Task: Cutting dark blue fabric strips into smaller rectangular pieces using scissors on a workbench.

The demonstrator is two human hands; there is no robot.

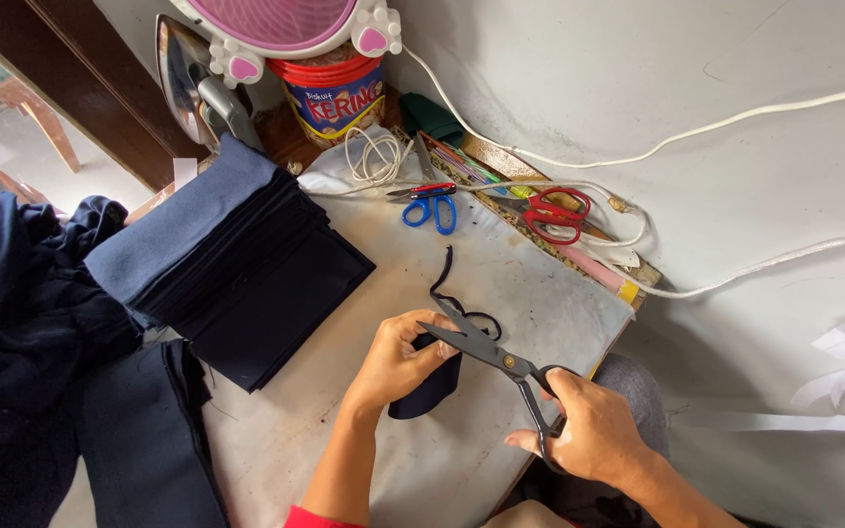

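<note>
Scissors [489, 350], large and black, sit in the person's right hand [594, 430], whose fingers are curled through the loops of the handles; the blades stand partly open and point up and to the left. The left hand [398, 364] pinches a small piece of dark navy cloth [429, 387], fingers closed on its upper edge, right where the blade tips meet it. A thin trimmed strip of the same cloth [447, 288] curls away from the piece across the pale, stained cover of the desk [530, 284].

To the left of the hands a tall stack of folded navy pieces [246, 264] lies on the desk, with more dark fabric [22, 323] heaped beyond it at the left edge. Farther back, near the wall, lie blue-handled scissors [430, 209] and red-handled scissors [552, 215], well apart from the hands. An iron [193, 83] stands upright at the back corner beside a red-lidded tin [336, 93], and white cables [696, 132] trail along the wall.
</note>
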